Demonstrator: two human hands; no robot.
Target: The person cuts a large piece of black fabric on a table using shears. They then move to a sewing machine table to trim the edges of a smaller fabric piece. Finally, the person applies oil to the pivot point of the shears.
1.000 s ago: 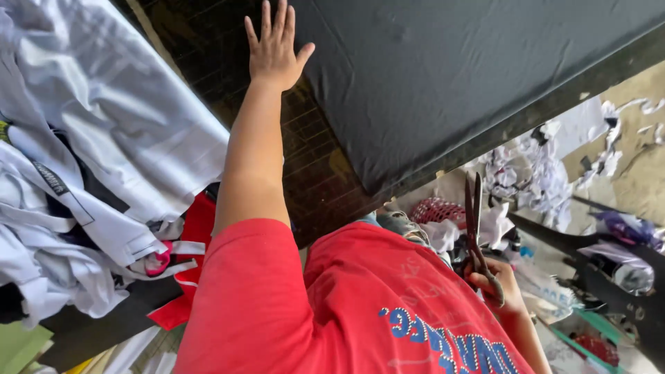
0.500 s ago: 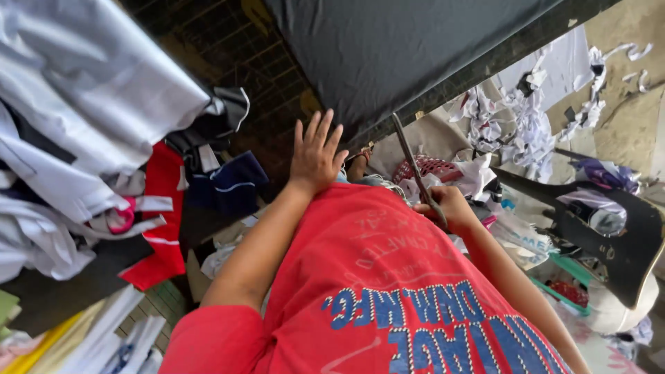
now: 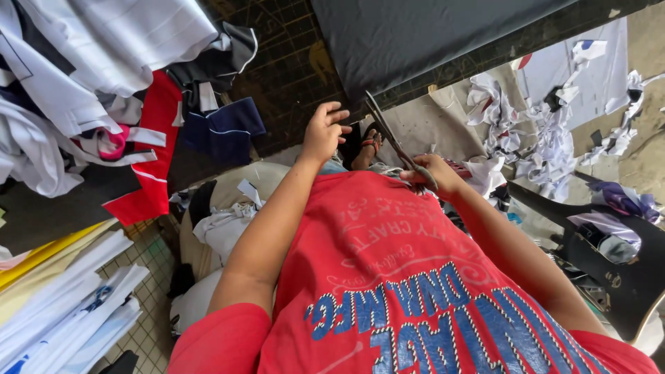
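My right hand (image 3: 435, 174) is closed on the handles of a pair of scissors (image 3: 390, 137), whose blades point up toward the edge of a black sheet of fabric (image 3: 443, 34) lying on the dark cutting table (image 3: 291, 76). My left hand (image 3: 324, 131) hovers near the table's front edge with its fingers loosely curled and holds nothing. It is a short way left of the scissor blades. My red printed shirt (image 3: 402, 277) fills the lower part of the view.
White garments (image 3: 76, 62) are piled at the upper left, with red cloth (image 3: 149, 166) and navy pieces (image 3: 225, 128) beside them. Folded white and yellow fabric (image 3: 62, 305) lies at the lower left. Fabric scraps (image 3: 547, 125) litter the floor at right, near a dark chair (image 3: 609, 256).
My left hand drew back from the far black fabric to the table's front edge. My right hand brought the scissors up toward the fabric's edge.
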